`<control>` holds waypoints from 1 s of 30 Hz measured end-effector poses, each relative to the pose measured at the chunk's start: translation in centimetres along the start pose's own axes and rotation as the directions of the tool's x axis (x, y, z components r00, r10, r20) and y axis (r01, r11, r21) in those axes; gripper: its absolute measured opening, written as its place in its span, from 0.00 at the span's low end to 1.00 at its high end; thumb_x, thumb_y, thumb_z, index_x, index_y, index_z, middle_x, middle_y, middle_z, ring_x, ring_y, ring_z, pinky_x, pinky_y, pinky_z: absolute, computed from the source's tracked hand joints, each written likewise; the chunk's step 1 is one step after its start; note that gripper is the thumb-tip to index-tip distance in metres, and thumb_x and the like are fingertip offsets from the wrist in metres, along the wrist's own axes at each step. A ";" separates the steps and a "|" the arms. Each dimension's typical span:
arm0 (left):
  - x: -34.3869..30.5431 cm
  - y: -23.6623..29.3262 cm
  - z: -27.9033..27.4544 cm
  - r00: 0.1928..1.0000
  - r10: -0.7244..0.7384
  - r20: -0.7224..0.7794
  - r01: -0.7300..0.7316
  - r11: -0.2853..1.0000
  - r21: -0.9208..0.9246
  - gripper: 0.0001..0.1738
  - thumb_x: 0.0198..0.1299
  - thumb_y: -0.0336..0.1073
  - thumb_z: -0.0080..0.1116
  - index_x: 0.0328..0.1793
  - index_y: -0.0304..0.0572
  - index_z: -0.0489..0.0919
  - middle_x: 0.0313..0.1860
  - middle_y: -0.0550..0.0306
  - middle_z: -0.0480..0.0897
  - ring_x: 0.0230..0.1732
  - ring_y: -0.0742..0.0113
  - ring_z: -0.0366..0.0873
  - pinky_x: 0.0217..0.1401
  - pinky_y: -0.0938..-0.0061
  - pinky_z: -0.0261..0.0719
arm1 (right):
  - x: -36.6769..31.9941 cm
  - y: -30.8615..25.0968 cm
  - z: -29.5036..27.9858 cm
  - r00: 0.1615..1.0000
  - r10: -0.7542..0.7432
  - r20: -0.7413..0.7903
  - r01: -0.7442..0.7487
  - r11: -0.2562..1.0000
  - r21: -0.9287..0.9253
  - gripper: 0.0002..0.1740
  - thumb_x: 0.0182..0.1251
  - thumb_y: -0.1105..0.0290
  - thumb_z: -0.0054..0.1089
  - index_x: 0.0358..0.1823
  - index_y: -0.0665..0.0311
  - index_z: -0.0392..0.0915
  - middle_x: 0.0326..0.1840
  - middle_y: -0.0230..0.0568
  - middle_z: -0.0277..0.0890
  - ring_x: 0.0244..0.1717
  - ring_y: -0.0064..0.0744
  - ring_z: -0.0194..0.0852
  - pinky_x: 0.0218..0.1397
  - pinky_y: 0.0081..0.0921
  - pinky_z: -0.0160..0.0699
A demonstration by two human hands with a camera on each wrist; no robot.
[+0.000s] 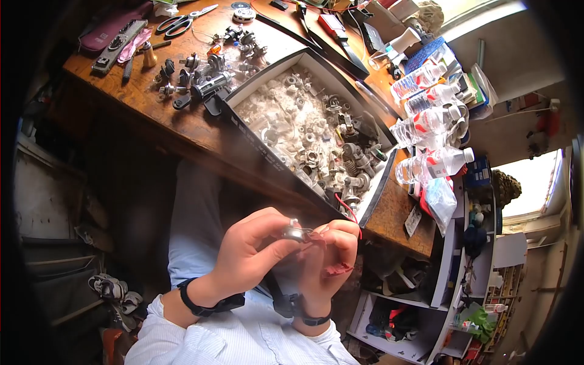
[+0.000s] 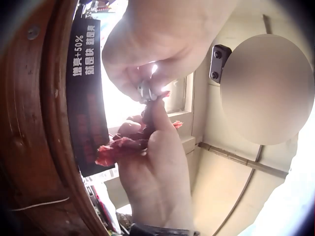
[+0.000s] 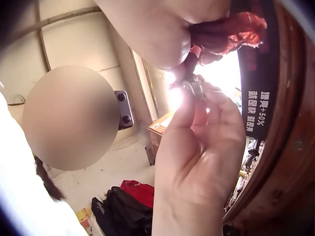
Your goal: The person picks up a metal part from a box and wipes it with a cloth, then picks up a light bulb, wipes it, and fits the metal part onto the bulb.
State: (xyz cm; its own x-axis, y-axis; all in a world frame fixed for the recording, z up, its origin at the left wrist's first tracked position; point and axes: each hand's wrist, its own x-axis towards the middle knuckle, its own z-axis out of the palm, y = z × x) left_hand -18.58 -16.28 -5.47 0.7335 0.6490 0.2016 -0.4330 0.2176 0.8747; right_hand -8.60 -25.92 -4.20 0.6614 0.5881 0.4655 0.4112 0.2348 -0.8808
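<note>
My left hand [image 1: 250, 250] pinches a small round silver metal piece [image 1: 294, 233] between thumb and fingertips, above my lap. With my right hand [image 1: 325, 261] I hold a crumpled dark red cloth [image 1: 338, 269], its fingertips right at the metal piece. In the left wrist view, part of the cloth [image 2: 118, 151] hangs out beside the palm, and the metal piece [image 2: 146, 92] lies between the two hands' fingertips. The right wrist view also shows the metal piece [image 3: 194, 87] meeting a fold of the cloth [image 3: 241, 35]. Fingers hide part of both.
A shallow black-sided box [image 1: 258, 146] full of small metal and clear parts sits at the table's front edge. Loose metal parts [image 1: 201, 79], scissors [image 1: 176, 25] and a grey bar [image 1: 120, 46] lie left. Plastic bottles [image 1: 429, 164] line the right. A red wire [image 1: 348, 208] hangs over the box's edge.
</note>
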 end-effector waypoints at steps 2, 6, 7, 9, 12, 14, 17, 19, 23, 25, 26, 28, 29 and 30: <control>0.2 1.0 -0.2 0.998 0.044 0.037 -0.051 0.977 0.208 0.11 0.58 0.28 0.66 0.45 0.32 0.79 0.40 0.53 0.78 0.38 0.67 0.76 0.41 0.75 0.76 | 0.4 -0.2 -0.4 0.999 -0.052 -0.015 0.050 0.995 -0.082 0.10 0.62 0.76 0.66 0.40 0.65 0.74 0.38 0.39 0.67 0.35 0.26 0.68 0.36 0.19 0.67; 0.9 1.7 -0.3 0.967 0.212 0.143 -0.256 0.829 0.497 0.12 0.53 0.27 0.66 0.44 0.35 0.80 0.31 0.51 0.75 0.34 0.55 0.73 0.36 0.67 0.71 | 1.1 -1.5 -0.6 0.996 -0.083 0.020 0.085 0.960 -0.267 0.10 0.58 0.78 0.69 0.37 0.65 0.75 0.37 0.38 0.67 0.31 0.23 0.64 0.30 0.16 0.62; 1.0 1.8 -0.4 0.967 0.211 0.144 -0.255 0.830 0.496 0.12 0.53 0.27 0.66 0.44 0.35 0.80 0.31 0.51 0.75 0.34 0.55 0.73 0.36 0.67 0.71 | 1.2 -1.5 -0.8 0.994 -0.089 0.068 0.105 0.950 -0.294 0.10 0.59 0.78 0.69 0.37 0.65 0.75 0.37 0.38 0.68 0.31 0.23 0.65 0.30 0.16 0.63; 1.0 2.0 -0.8 0.964 0.187 0.187 -0.260 0.808 0.529 0.12 0.52 0.27 0.66 0.43 0.35 0.79 0.32 0.50 0.76 0.34 0.52 0.73 0.36 0.65 0.72 | 1.2 -1.2 -0.6 0.988 -0.095 0.120 0.129 0.939 -0.318 0.10 0.59 0.79 0.68 0.38 0.66 0.74 0.38 0.38 0.68 0.30 0.22 0.65 0.31 0.16 0.65; 0.9 1.8 -0.9 0.961 0.203 0.189 -0.272 0.821 0.502 0.12 0.49 0.27 0.69 0.39 0.34 0.80 0.30 0.52 0.77 0.32 0.56 0.74 0.35 0.70 0.73 | 1.0 -1.2 0.0 1.000 0.025 0.002 -0.025 0.999 0.024 0.11 0.61 0.78 0.67 0.40 0.68 0.73 0.40 0.38 0.69 0.29 0.19 0.67 0.31 0.15 0.69; 0.8 2.0 -0.9 0.958 0.209 0.195 -0.279 0.827 0.488 0.12 0.50 0.27 0.69 0.39 0.34 0.80 0.29 0.52 0.77 0.32 0.57 0.74 0.35 0.70 0.73 | 1.5 -2.5 -0.7 0.949 0.280 0.146 -0.299 0.944 0.136 0.10 0.62 0.79 0.65 0.40 0.70 0.72 0.41 0.39 0.69 0.28 0.18 0.71 0.31 0.13 0.73; 0.5 2.0 -1.0 0.967 0.172 0.190 -0.239 0.873 0.426 0.11 0.52 0.27 0.68 0.40 0.33 0.79 0.30 0.52 0.78 0.33 0.59 0.75 0.34 0.69 0.73 | 1.4 -2.7 -0.7 0.947 0.267 0.180 -0.291 0.950 0.118 0.07 0.65 0.80 0.61 0.40 0.71 0.72 0.41 0.40 0.70 0.32 0.20 0.76 0.33 0.13 0.75; 0.3 1.6 -1.2 0.975 0.129 0.179 -0.190 0.905 0.381 0.11 0.53 0.27 0.68 0.41 0.33 0.79 0.32 0.52 0.78 0.34 0.60 0.76 0.34 0.69 0.73 | 1.3 -2.6 -0.7 0.954 0.259 0.154 -0.280 0.951 0.135 0.06 0.66 0.81 0.60 0.40 0.72 0.72 0.40 0.39 0.71 0.33 0.21 0.77 0.35 0.14 0.77; 0.1 1.5 -0.9 0.988 0.112 0.111 -0.128 0.981 0.147 0.10 0.60 0.28 0.64 0.44 0.30 0.79 0.39 0.52 0.78 0.38 0.66 0.77 0.38 0.71 0.78 | 1.1 -1.1 -0.5 0.968 0.226 0.111 -0.225 0.974 -0.022 0.05 0.67 0.82 0.59 0.40 0.72 0.72 0.39 0.39 0.74 0.34 0.22 0.78 0.40 0.15 0.77; 0.2 2.6 -1.1 0.991 -0.007 0.137 0.004 1.000 0.026 0.12 0.64 0.30 0.61 0.48 0.26 0.77 0.42 0.51 0.78 0.42 0.65 0.80 0.46 0.72 0.83 | 0.7 -0.1 -0.3 0.966 0.239 0.096 -0.240 0.971 0.004 0.06 0.66 0.81 0.60 0.40 0.72 0.72 0.39 0.40 0.75 0.34 0.21 0.78 0.38 0.15 0.77; 0.3 2.5 -0.9 0.992 -0.001 0.125 -0.003 1.000 0.028 0.12 0.64 0.30 0.61 0.48 0.26 0.77 0.42 0.51 0.78 0.42 0.65 0.80 0.46 0.72 0.83 | 0.2 -0.7 -0.4 0.951 0.307 0.030 -0.308 0.941 0.142 0.06 0.68 0.78 0.60 0.40 0.71 0.72 0.39 0.41 0.75 0.35 0.22 0.78 0.35 0.15 0.77; 0.6 2.2 -0.3 0.995 -0.101 0.027 0.104 0.942 -0.321 0.15 0.66 0.32 0.59 0.51 0.26 0.75 0.42 0.50 0.77 0.43 0.62 0.81 0.47 0.70 0.84 | 0.7 -1.6 -0.4 0.948 0.315 0.033 -0.314 0.920 0.233 0.06 0.69 0.75 0.59 0.41 0.70 0.72 0.41 0.42 0.75 0.34 0.23 0.78 0.30 0.14 0.75; 0.6 2.0 -0.5 0.995 -0.083 0.049 0.093 0.956 -0.278 0.16 0.68 0.34 0.57 0.53 0.26 0.74 0.42 0.51 0.76 0.43 0.61 0.82 0.47 0.70 0.85 | 1.0 -1.6 -0.1 0.972 0.234 -0.020 -0.224 0.949 0.224 0.08 0.70 0.72 0.59 0.40 0.70 0.72 0.41 0.43 0.73 0.31 0.23 0.76 0.28 0.13 0.72; 0.6 2.0 -0.5 0.994 -0.089 0.061 0.103 0.955 -0.279 0.16 0.68 0.34 0.57 0.53 0.26 0.74 0.42 0.51 0.76 0.43 0.61 0.82 0.47 0.70 0.85 | 1.2 -1.6 -0.3 0.971 0.235 -0.033 -0.222 0.949 0.221 0.08 0.70 0.72 0.59 0.40 0.70 0.72 0.41 0.43 0.73 0.31 0.23 0.76 0.28 0.13 0.72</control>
State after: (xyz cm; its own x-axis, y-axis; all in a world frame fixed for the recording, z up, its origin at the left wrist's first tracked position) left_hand -19.27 -15.15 -3.81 0.7998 0.5814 0.1495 -0.4842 0.4775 0.7332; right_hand -8.30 -25.84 -2.20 0.7599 0.6010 0.2479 0.1044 0.2635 -0.9590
